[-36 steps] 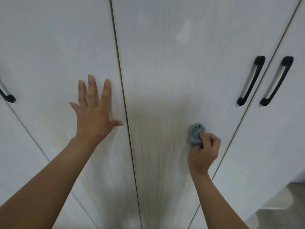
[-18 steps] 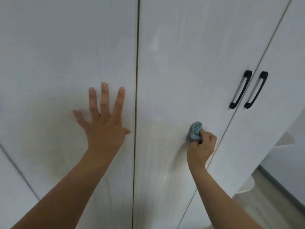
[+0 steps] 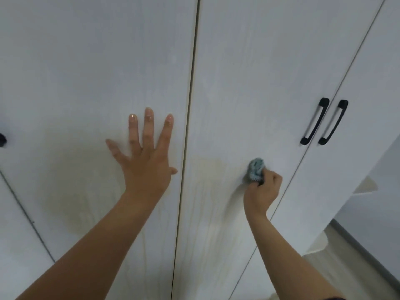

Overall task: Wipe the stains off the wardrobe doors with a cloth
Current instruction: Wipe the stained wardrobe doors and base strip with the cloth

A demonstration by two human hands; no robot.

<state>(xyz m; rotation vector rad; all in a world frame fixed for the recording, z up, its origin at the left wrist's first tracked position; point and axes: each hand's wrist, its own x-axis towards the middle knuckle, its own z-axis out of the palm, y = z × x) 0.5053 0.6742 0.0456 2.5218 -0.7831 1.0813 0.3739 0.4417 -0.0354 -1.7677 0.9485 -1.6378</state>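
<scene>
White wood-grain wardrobe doors [image 3: 238, 40] fill the view, and both hands are up against them. On the left door [image 3: 65, 83] the left hand [image 3: 145, 165] is planted flat, fingers [image 3: 148, 126] spread wide and straight, gripping nothing, the thumb tip just short of the seam between the two doors.

Over on the middle door [image 3: 270, 83], the right hand [image 3: 263, 191] has its fingers curled tight round a bunched blue-green cloth [image 3: 256, 168]. That cloth is pressed right against the door face, just right of a yellowish stain [image 3: 207, 167] with a curved upper edge and faint streaks running down below it. Another pale yellow patch [image 3: 71, 191] spreads across the left door, below and left of the flat hand and partly behind the forearm.

Two black bar handles sit side by side across the next seam: one handle [image 3: 313, 122] at the right edge of the middle door, its twin [image 3: 332, 123] on the right-hand door [image 3: 385, 61], both above and right of the cloth and apart from it. A sliver of another black handle [image 3: 2, 139] peeks in at the far left edge. Pale floor [image 3: 346, 267] shows at lower right, past the wardrobe.
</scene>
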